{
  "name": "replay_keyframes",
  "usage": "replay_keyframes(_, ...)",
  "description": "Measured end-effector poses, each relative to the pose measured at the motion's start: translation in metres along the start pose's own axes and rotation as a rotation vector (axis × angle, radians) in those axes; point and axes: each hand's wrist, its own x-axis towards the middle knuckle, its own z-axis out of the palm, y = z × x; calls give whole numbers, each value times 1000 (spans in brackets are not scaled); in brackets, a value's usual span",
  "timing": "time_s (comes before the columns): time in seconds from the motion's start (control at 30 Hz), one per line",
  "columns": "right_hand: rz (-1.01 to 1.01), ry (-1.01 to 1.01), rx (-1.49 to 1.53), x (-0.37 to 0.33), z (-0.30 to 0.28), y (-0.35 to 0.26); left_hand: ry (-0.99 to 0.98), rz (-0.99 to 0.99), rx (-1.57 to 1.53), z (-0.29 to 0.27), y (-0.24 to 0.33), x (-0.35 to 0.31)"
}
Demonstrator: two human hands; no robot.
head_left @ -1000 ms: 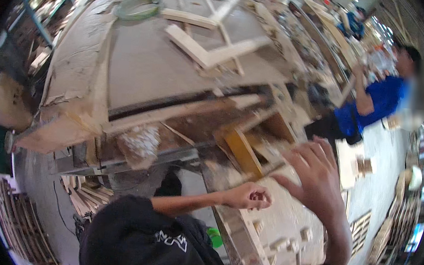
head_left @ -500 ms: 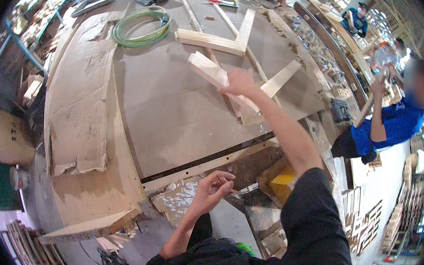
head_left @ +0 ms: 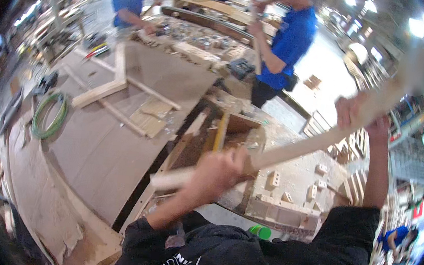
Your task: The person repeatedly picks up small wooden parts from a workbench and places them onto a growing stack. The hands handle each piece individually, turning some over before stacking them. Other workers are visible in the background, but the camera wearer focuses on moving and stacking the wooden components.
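A long pale wooden bar [head_left: 294, 150] slants across the front of me, from low on the left to high on the right. Around it, close to the lower end, my left hand [head_left: 221, 173] is closed. Farther up, the fingers of my right hand [head_left: 360, 115] wrap round the same bar. Its upper end is blurred, and so is my left hand. On the table [head_left: 113, 153] to the left lies an L-shaped wooden piece [head_left: 101, 92], resting across two thin wooden strips [head_left: 149, 92].
A coiled green hose [head_left: 49, 122] and cardboard [head_left: 37, 202] lie on the table's left side. Small wooden blocks [head_left: 274, 179] stand on a bench [head_left: 290, 165] below the bar. Beyond that bench is a co-worker [head_left: 286, 47] in blue; another person [head_left: 130, 2] is at the table's far end.
The wooden piece under my right hand has left the table and is up at the right. My left hand, empty before, now grips it too. The view has swung right.
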Motion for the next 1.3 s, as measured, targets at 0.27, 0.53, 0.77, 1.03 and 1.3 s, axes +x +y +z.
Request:
replay_keyframes(0.27,298,1288,144,-391,129,52,-268,422,-267,187,170,31)
replay_keyframes(0.53,1025,1324,-856,-479,230,148,-383,462,-133,337,208,17)
replay_keyframes(0.77,1119,1376,-625,-490,203,217,-168,563,149,400,206,52)
replay_keyframes(1.03,862,1597,-354,-512,183,255,-320,603,230,420,223,91)
replay_keyframes(1.3,807,1702,-329,-539,177,275,-483,425,244,432,271,102)
